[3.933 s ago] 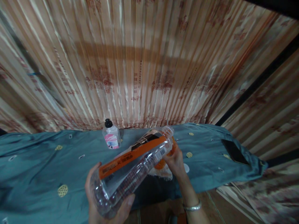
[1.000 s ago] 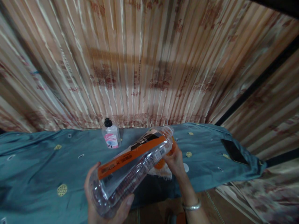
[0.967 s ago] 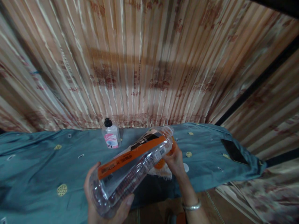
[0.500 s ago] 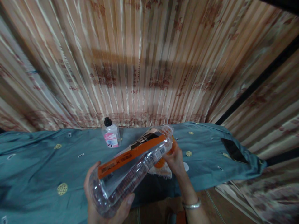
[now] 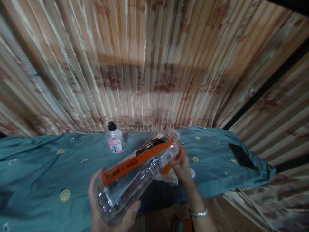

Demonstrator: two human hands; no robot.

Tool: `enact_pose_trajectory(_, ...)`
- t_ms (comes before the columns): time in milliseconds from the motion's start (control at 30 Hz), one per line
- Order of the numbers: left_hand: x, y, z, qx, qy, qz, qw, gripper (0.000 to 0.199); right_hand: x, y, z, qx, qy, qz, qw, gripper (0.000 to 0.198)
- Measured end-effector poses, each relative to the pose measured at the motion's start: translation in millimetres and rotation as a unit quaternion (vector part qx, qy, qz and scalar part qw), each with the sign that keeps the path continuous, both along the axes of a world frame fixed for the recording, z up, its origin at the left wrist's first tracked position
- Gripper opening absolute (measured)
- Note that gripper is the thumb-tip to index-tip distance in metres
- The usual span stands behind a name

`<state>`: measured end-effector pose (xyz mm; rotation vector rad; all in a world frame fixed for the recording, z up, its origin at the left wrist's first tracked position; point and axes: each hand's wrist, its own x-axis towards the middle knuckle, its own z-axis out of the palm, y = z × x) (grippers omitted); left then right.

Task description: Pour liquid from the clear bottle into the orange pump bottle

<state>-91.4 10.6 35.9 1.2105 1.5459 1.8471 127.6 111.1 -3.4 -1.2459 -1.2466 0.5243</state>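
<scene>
My left hand (image 5: 113, 206) is closed round the base of a large clear plastic bottle (image 5: 137, 170) with an orange label. The bottle lies slantwise in the air, its open-looking neck pointing up and to the right. Close to that neck, my right hand (image 5: 181, 162) wraps round an orange see-through container (image 5: 166, 169), mostly hidden behind the bottle. Whether the right fingers also touch the bottle is hidden. Below them a pale fringed cloth (image 5: 169, 178) lies on the bed-like surface, and a small white disc (image 5: 192, 172) shows beside my right wrist.
A clear bottle with a black cap and pink label (image 5: 115, 140) stands at the back on the green patterned cloth (image 5: 79, 174). A dark phone-like slab (image 5: 242, 156) lies at the right. Pleated curtains (image 5: 149, 77) hang behind, and a dark pole (image 5: 253, 91) slants at the right.
Almost nothing differs. The large bottle and both hands have shifted very slightly in view, with the same grip.
</scene>
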Motion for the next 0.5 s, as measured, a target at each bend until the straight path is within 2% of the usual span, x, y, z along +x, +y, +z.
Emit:
enact_pose_trajectory(167, 3.9, -1.8, 1.1, -0.011, -0.02, 0.008, 1.0, 0.093, 0.9, 1.8, -3.5, -0.002, -0.008, -0.008, 1.0, 0.052)
enact_pose_trajectory(500, 3.1, -2.2, 3.9, 0.005, 0.005, 0.0, 1.0, 0.088, 0.2, 0.7, -0.4, -0.005, 0.001, -0.005, 1.0, 0.047)
